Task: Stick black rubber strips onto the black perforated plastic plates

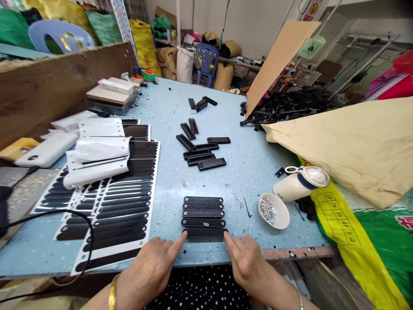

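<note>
Several black textured strips (203, 213) lie stacked in a row in front of me, most with small metal rings at their ends. Two loose rings (206, 224) rest on the second-nearest one. My left hand (158, 257) has its index finger stretched out, the tip on the left end of the nearest black strip (205, 233). On that strip's right end rests the index fingertip of my right hand (245, 258). The other fingers of both hands are bent, and neither hand grips anything. At the right, a white bowl (282, 214) holds many small silver rings (268, 211).
More black bars (212, 164) lie scattered farther back. Sheets of black stickers (124, 202) cover the left side, with white backing paper (100, 150) on top. A lidded white mug (298, 184) lies behind the bowl, near brown paper (348, 146). A cable (92, 241) crosses the left edge.
</note>
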The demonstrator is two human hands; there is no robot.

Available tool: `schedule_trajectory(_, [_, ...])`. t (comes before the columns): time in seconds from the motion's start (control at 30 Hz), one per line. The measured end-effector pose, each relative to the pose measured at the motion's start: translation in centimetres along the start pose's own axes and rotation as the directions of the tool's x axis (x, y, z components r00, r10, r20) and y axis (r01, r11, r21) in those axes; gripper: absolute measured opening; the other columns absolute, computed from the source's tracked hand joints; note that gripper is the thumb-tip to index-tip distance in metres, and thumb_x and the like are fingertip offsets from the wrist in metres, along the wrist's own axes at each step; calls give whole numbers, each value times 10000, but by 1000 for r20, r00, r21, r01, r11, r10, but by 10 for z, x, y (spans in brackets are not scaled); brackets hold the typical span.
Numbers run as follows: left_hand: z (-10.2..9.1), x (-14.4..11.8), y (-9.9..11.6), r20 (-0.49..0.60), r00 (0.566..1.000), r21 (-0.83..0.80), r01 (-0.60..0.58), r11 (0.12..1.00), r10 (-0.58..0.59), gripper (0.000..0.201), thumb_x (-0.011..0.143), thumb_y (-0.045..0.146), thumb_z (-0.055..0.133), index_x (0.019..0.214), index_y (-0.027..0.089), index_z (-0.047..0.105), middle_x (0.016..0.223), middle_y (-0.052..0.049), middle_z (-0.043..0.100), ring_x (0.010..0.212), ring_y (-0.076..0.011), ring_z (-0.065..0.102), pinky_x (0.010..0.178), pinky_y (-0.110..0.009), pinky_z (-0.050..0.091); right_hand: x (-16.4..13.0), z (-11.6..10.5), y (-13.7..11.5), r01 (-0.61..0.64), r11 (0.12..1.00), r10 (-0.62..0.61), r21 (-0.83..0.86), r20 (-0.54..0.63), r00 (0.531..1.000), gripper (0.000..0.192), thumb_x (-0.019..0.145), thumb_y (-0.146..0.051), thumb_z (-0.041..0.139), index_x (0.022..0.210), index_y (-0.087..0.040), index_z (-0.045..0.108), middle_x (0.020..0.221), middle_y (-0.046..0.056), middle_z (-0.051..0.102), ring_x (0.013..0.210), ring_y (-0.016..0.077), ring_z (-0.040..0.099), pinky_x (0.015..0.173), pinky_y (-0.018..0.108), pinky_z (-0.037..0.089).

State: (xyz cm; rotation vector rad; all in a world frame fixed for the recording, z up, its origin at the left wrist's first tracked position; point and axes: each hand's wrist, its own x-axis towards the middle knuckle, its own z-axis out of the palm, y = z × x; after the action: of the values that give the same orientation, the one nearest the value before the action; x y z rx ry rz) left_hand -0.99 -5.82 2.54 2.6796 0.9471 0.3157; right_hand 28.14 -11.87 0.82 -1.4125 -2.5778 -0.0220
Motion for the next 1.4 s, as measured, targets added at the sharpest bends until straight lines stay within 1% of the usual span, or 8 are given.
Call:
schedule_trajectory(0.3, [2, -1, -6, -54, 999, -86, -2, 996, -3, 597, 901, 71, 347, 1478, 191, 253, 764, -41, 691, 608, -203, 649, 565, -334, 540, 0, -2, 2, -24, 999, 22, 36, 44, 999, 476, 837, 18, 416, 1309, 33, 479, 751, 95, 611, 661, 232, 552, 603, 401, 464])
schedule_trajectory(0.47, [5, -1, -10, -79, 996, -154, 31, 988, -44, 490, 924, 136, 370, 1407, 211, 407, 755, -37, 703, 599, -182, 663, 576, -296, 545, 3, -3, 4, -43, 991, 48, 130, -40, 998, 399, 906, -22, 403, 1289, 3, 509, 733, 86, 617, 646, 218, 565, 577, 367, 463])
schedule_trajectory(0.6, [4, -3, -13, -77, 996, -153, 39, 987, -51, 509, 923, 139, 371, 1427, 204, 391, 712, -29, 684, 584, -176, 648, 575, -280, 537, 2, -2, 4, -45, 984, 62, 171, -93, 994, 403, 922, -23, 376, 1308, -11, 491, 713, 79, 614, 628, 207, 556, 543, 342, 453])
schedule_trajectory(0.8, [-24, 12, -34, 160, 969, -26, -186, 982, 188, 681, 775, 12, 421, 1431, 187, 373, 763, -26, 712, 600, -185, 656, 588, -289, 515, 2, -3, 1, -48, 988, 62, 148, -93, 994, 431, 908, -5, 375, 1330, -15, 463, 737, 87, 622, 648, 209, 563, 560, 346, 461])
schedule_trajectory(0.93, [-44, 32, -43, 332, 918, 94, -259, 961, 215, 781, 625, -16, 498, 1379, 189, 474, 681, -8, 689, 524, -182, 627, 509, -258, 459, 2, -5, 0, -51, 990, 61, 130, -78, 995, 415, 896, 7, 386, 1299, 7, 486, 727, 84, 609, 646, 215, 555, 568, 357, 457])
schedule_trajectory(1.03, [-49, 39, -42, 365, 902, 100, -283, 954, 229, 730, 630, -3, 516, 1328, 206, 538, 664, -10, 686, 495, -179, 616, 476, -251, 438, 3, -5, 1, -45, 992, 51, 116, -49, 998, 429, 891, 12, 388, 1310, 10, 480, 728, 82, 602, 643, 215, 549, 568, 359, 451])
schedule_trajectory(1.23, [-10, 8, -19, 40, 997, -45, -66, 997, 68, 558, 842, 51, 378, 1386, 163, 435, 738, -46, 720, 585, -189, 669, 552, -284, 526, 7, -7, 0, -11, 994, 26, 113, -126, 992, 387, 895, 5, 381, 1255, 27, 524, 691, 86, 608, 611, 208, 558, 539, 344, 449])
schedule_trajectory(1.4, [35, -6, 11, -120, 985, -47, 118, 992, -123, 627, 902, 72, 346, 1505, 106, 176, 631, -39, 666, 489, -184, 618, 476, -282, 511, 9, -6, -5, -35, 997, 43, 73, -103, 994, 356, 909, -16, 402, 1228, 50, 547, 705, 110, 621, 639, 222, 580, 550, 364, 469])
